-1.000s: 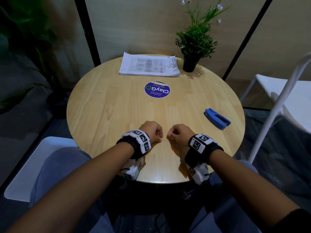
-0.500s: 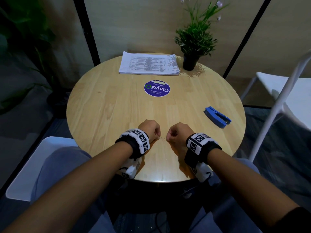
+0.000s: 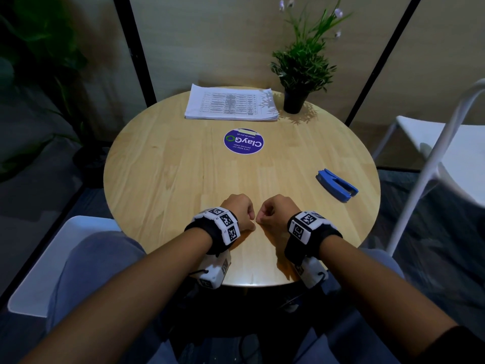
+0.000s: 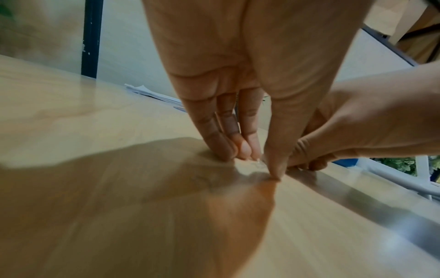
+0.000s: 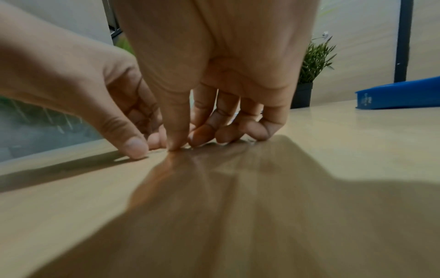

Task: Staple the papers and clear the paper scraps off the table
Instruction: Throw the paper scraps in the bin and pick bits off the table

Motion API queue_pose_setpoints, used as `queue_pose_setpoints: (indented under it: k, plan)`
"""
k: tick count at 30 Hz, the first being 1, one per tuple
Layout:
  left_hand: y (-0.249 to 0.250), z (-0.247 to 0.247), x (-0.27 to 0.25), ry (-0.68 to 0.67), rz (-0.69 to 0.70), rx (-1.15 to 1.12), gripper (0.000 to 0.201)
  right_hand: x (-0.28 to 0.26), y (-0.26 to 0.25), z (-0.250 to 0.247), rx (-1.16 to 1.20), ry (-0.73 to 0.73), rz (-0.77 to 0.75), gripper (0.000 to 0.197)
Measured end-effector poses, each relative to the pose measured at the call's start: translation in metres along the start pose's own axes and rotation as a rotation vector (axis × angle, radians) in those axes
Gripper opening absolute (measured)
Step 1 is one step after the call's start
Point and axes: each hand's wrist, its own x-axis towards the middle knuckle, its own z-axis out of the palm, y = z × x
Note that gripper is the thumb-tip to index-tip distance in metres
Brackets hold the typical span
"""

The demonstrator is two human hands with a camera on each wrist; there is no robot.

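Note:
A stack of printed papers [image 3: 231, 105] lies at the far edge of the round wooden table [image 3: 162, 179]. The blue stapler [image 3: 337, 184] [image 5: 400, 94] sits at the right, away from both hands. My left hand [image 3: 245, 214] [image 4: 257, 161] and right hand [image 3: 267, 212] [image 5: 185, 144] are almost touching near the front edge, fingers curled and tips down on the wood. A tiny pale scrap [image 4: 258, 164] sits between my left thumb and fingertips, which pinch at it. My right fingertips rest on the table beside it, and I see nothing in them.
A purple round sticker [image 3: 243, 141] marks the table's middle. A potted plant [image 3: 299, 72] stands at the back right, next to the papers. One white chair [image 3: 446, 143] is at the right and another white seat [image 3: 52, 261] at the front left.
The two hands have drawn slightly closer together, fingertips nearly meeting. Papers and stapler have not moved.

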Motion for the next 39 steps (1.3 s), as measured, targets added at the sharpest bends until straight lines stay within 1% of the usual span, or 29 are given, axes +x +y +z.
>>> queue_pose_setpoints:
  k: [2, 4, 8, 12, 16, 19, 24, 26, 28, 29, 31, 32, 33, 35, 37, 39]
  plan:
    - [0.001, 0.001, 0.0, 0.005, 0.003, -0.008, 0.03, 0.0, 0.002, -0.001, 0.025, 0.003, 0.011, 0.008]
    - [-0.001, 0.002, -0.001, 0.031, 0.003, -0.031, 0.031, -0.001, 0.006, -0.004, 0.059, 0.008, 0.021, 0.008]
    - [-0.002, -0.001, 0.001, 0.043, 0.002, -0.066, 0.022, -0.002, 0.011, -0.007, 0.101, 0.037, 0.029, 0.008]
    - [-0.002, -0.004, 0.001, 0.029, -0.006, -0.08, 0.018, 0.0, 0.01, -0.005, 0.116, 0.066, 0.021, 0.008]
    - [-0.002, -0.003, 0.002, 0.014, -0.018, -0.067, 0.015, 0.005, 0.005, -0.003, 0.163, 0.041, 0.026, 0.01]
    - [0.001, -0.001, 0.003, 0.022, -0.038, -0.028, 0.014, 0.006, 0.005, -0.002, 0.148, 0.026, 0.018, 0.01]
    - [0.006, 0.003, 0.001, 0.017, -0.058, 0.028, 0.013, 0.003, 0.001, -0.002, 0.081, -0.002, -0.017, 0.012]
    - [0.008, 0.004, -0.001, 0.003, -0.053, 0.064, 0.013, 0.002, -0.002, -0.003, 0.005, -0.008, -0.036, 0.01]
    - [0.012, 0.002, -0.002, -0.042, -0.053, 0.124, 0.013, 0.004, -0.007, -0.001, -0.108, -0.021, -0.056, 0.01]
    - [0.014, 0.001, -0.003, -0.067, -0.058, 0.151, 0.016, 0.006, -0.009, 0.002, -0.166, -0.032, -0.044, 0.014]
    - [0.017, 0.0, -0.004, -0.1, -0.071, 0.179, 0.025, 0.006, -0.014, 0.008, -0.254, -0.039, 0.033, 0.022]
    - [0.018, 0.0, -0.005, -0.105, -0.068, 0.191, 0.022, 0.006, -0.015, 0.012, -0.296, -0.035, 0.043, 0.024]
    - [0.018, 0.001, -0.006, -0.1, -0.052, 0.208, 0.019, 0.005, -0.015, 0.015, -0.324, -0.027, 0.024, 0.025]
    - [0.017, 0.003, -0.008, -0.079, -0.014, 0.252, 0.023, 0.004, -0.015, 0.019, -0.353, -0.033, -0.014, 0.024]
    - [0.015, 0.007, -0.01, -0.059, 0.037, 0.299, 0.023, 0.003, -0.012, 0.02, -0.355, -0.053, -0.009, 0.023]
    - [0.014, 0.009, -0.011, -0.055, 0.053, 0.313, 0.024, 0.002, -0.01, 0.02, -0.361, -0.044, -0.004, 0.022]
